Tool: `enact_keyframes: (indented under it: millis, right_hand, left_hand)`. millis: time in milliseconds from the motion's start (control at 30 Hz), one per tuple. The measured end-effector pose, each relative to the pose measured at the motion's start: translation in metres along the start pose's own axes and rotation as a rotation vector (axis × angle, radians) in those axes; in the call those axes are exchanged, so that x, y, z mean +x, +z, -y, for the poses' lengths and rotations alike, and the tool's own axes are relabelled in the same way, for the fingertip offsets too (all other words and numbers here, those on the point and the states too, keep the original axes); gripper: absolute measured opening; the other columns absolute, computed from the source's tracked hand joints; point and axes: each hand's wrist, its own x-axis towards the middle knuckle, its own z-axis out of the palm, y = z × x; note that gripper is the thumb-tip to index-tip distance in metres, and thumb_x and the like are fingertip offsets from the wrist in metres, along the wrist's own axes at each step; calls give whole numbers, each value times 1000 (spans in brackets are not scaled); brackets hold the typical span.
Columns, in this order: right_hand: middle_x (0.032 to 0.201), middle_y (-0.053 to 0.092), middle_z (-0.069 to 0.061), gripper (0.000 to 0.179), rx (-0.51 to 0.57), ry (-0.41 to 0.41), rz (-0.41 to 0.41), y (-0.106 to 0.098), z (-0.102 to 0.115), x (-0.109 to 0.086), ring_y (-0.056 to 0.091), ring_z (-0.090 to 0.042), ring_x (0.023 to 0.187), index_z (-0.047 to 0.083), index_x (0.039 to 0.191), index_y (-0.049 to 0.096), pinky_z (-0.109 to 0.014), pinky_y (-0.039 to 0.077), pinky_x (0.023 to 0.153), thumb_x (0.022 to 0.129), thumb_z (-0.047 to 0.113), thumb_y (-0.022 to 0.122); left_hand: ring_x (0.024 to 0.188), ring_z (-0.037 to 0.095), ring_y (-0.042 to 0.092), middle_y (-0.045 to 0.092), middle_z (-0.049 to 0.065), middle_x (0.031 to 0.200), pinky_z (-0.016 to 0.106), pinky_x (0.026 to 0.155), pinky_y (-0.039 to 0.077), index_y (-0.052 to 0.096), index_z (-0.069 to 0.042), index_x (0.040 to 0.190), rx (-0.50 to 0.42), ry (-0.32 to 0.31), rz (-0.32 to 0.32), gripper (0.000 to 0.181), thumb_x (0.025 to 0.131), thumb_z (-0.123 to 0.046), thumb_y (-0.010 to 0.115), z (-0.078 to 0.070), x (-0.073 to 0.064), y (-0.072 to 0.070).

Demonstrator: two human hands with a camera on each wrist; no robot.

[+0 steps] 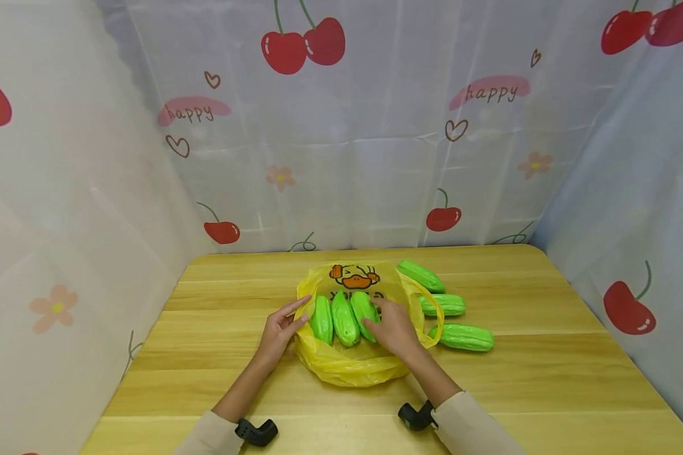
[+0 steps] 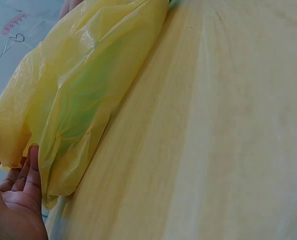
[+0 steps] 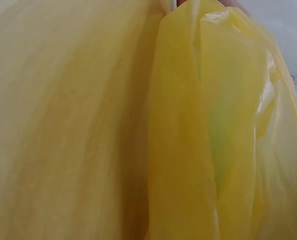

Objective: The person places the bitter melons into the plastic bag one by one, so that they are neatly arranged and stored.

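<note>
A yellow plastic bag [image 1: 347, 373] with a duck print lies with its mouth spread on the table. Three bright green, ridged bitter melons lie side by side in it: a left one [image 1: 322, 320], a middle one [image 1: 344, 321] and a right one [image 1: 363, 309]. My left hand [image 1: 277, 328] holds the bag's left rim between thumb and fingers. Reaching in from the right, my right hand [image 1: 395, 327] grips the right bitter melon with thumb and index finger. In the left wrist view, green shows through the bag [image 2: 88, 100] beside my left hand [image 2: 21, 200].
Three more bitter melons lie right of the bag: a far one [image 1: 422, 277], a middle one [image 1: 446, 305] and a near one [image 1: 465, 338]. The bag's handle loop [image 1: 437, 316] overlaps them. A cherry-print curtain [image 1: 364, 158] surrounds the wooden table [image 1: 205, 354].
</note>
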Motion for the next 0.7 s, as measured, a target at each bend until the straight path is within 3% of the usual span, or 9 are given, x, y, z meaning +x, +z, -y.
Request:
enact_keyframes:
  millis: [267,467,567,633,700]
  right_hand:
    - [122,69,-25,53,8,-20,-1,2,-3,1,24,-8,37,-4,136,61,-21,28,39,89,14,79]
    - [127,67,-24,54,-14,-18,20,1,-3,1,24,-8,39,-3,137,61,-22,28,40,90,17,79]
    - [111,73,-21,55,-23,-16,53,-2,-3,1,23,-8,40,-3,138,60,-23,28,42,91,19,78]
    - [89,74,-15,55,-24,-16,70,-4,-2,0,23,-8,41,-3,139,59,-23,27,42,92,20,77]
    - [65,65,-9,55,-26,-17,83,-7,-1,-1,22,-9,40,-2,140,58,-23,26,40,93,20,76]
  left_hand:
    - [142,35,41,49,22,150,23,104,46,54,2,144,8,-6,3,46,100,-10,64,0,1,0]
    - [143,36,39,48,24,150,21,105,45,52,5,145,16,4,13,46,101,-7,61,3,2,-1]
    - [143,34,40,48,24,150,22,105,45,52,4,145,11,-3,11,46,101,-7,61,3,2,-1]
    - [143,33,40,48,24,150,22,104,45,52,4,144,10,-7,9,46,101,-7,62,2,1,-1]
    - [142,31,41,49,23,150,22,104,46,53,4,144,7,-12,6,46,101,-8,62,2,0,-1]
